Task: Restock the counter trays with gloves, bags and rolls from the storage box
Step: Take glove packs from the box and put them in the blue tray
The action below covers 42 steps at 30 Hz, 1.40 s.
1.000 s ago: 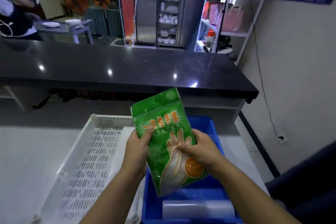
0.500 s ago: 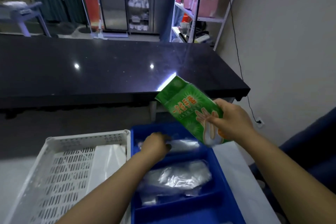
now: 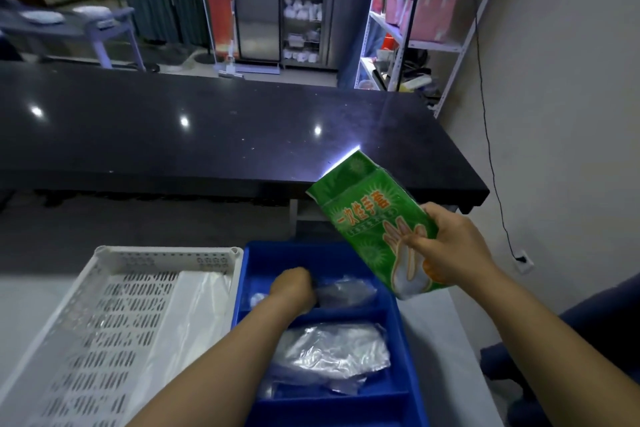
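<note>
My right hand (image 3: 450, 246) grips a green pack of disposable gloves (image 3: 372, 218), tilted, above the right rim of the blue divided tray (image 3: 252, 253). My left hand (image 3: 294, 289) reaches down into the tray's far compartment, its fingers curled on a clear plastic bundle (image 3: 346, 291); the fingertips are hidden. The middle compartment holds crumpled clear plastic bags (image 3: 332, 350). Left of the blue tray stands a white perforated basket (image 3: 104, 322) with a clear plastic sheet (image 3: 194, 305) lying along its right side.
A long black counter (image 3: 207, 135) runs across behind the trays. The trays stand on a pale worktop (image 3: 436, 322). Metal shelving (image 3: 415, 28) with pink bags stands at the back right, and a cable hangs down the wall to a socket (image 3: 523, 258).
A second ago both hands held the green pack over the blue tray. My left hand let go and dropped into the far compartment; my right hand carried the pack up and right.
</note>
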Each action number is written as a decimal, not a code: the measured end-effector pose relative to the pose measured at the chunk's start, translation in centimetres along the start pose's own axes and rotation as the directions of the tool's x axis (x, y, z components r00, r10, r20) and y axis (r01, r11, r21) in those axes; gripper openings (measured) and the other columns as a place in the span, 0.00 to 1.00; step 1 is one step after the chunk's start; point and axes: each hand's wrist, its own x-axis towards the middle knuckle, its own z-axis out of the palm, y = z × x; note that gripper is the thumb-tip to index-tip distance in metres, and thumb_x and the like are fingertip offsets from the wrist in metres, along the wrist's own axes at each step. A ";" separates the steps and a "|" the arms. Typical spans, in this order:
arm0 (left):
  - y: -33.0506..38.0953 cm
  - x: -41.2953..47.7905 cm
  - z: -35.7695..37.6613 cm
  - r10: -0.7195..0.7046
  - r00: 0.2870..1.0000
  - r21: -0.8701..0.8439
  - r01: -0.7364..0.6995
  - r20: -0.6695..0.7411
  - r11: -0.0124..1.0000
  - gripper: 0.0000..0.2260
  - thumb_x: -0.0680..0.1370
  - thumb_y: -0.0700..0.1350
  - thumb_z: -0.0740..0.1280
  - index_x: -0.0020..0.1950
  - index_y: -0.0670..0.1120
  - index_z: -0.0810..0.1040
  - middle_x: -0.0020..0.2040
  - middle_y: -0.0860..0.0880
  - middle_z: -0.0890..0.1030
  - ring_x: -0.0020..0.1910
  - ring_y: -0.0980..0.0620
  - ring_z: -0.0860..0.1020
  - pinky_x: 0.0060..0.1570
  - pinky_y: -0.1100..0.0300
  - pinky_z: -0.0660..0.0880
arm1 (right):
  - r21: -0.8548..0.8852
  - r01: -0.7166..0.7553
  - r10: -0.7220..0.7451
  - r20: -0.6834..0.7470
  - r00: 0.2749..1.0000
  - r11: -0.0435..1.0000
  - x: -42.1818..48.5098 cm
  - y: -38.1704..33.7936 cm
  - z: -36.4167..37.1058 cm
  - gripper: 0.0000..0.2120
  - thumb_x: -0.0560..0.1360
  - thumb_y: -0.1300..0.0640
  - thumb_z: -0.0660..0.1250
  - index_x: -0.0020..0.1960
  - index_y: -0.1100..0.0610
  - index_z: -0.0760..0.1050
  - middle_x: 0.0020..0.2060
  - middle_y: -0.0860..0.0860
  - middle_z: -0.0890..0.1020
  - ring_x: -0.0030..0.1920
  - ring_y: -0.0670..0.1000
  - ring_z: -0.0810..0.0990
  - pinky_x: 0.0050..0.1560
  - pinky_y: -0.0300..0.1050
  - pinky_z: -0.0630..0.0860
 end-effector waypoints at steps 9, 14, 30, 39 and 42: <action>0.4 -4.6 -1.8 0.271 0.913 0.330 -0.166 -0.305 0.929 0.17 0.73 0.39 0.61 0.61 0.46 0.70 0.52 0.43 0.80 0.51 0.40 0.78 0.39 0.53 0.66 | -0.052 0.149 -0.148 0.033 0.988 0.987 1.7 -0.7 -0.2 0.08 0.67 0.51 0.73 0.43 0.47 0.74 0.36 0.45 0.82 0.38 0.50 0.79 0.38 0.48 0.76; -0.9 -11.2 -2.6 0.523 0.748 0.496 -0.299 -0.408 0.815 0.16 0.47 0.44 0.77 0.30 0.49 0.76 0.23 0.51 0.74 0.22 0.51 0.74 0.21 0.63 0.64 | -0.083 0.323 -0.310 0.142 0.940 0.943 3.2 -4.1 2.1 0.09 0.70 0.49 0.71 0.48 0.47 0.74 0.39 0.48 0.83 0.39 0.53 0.80 0.37 0.50 0.77; -4.6 -17.1 0.0 0.453 0.641 0.371 -0.269 -0.620 0.889 0.17 0.48 0.38 0.74 0.29 0.49 0.70 0.24 0.51 0.72 0.23 0.51 0.69 0.22 0.59 0.60 | -0.240 0.486 -0.169 0.736 0.656 0.840 4.7 -7.2 9.8 0.08 0.69 0.52 0.71 0.46 0.48 0.73 0.41 0.48 0.78 0.41 0.50 0.76 0.39 0.46 0.72; -4.3 -16.7 -0.5 0.449 0.674 0.362 -0.278 -0.587 0.890 0.17 0.47 0.40 0.76 0.29 0.50 0.72 0.24 0.53 0.73 0.22 0.52 0.70 0.21 0.62 0.62 | -0.426 0.577 -0.447 0.372 0.814 0.697 4.1 -5.0 13.7 0.27 0.73 0.45 0.66 0.69 0.50 0.65 0.62 0.50 0.74 0.60 0.55 0.71 0.58 0.51 0.68; -4.3 -16.4 -0.3 0.457 0.673 0.366 -0.285 -0.581 0.886 0.17 0.48 0.41 0.76 0.29 0.50 0.72 0.24 0.53 0.73 0.22 0.52 0.70 0.22 0.62 0.62 | -0.445 0.568 -0.426 0.384 0.820 0.693 3.3 -4.1 14.8 0.26 0.75 0.45 0.63 0.70 0.51 0.63 0.64 0.50 0.73 0.61 0.55 0.70 0.58 0.51 0.67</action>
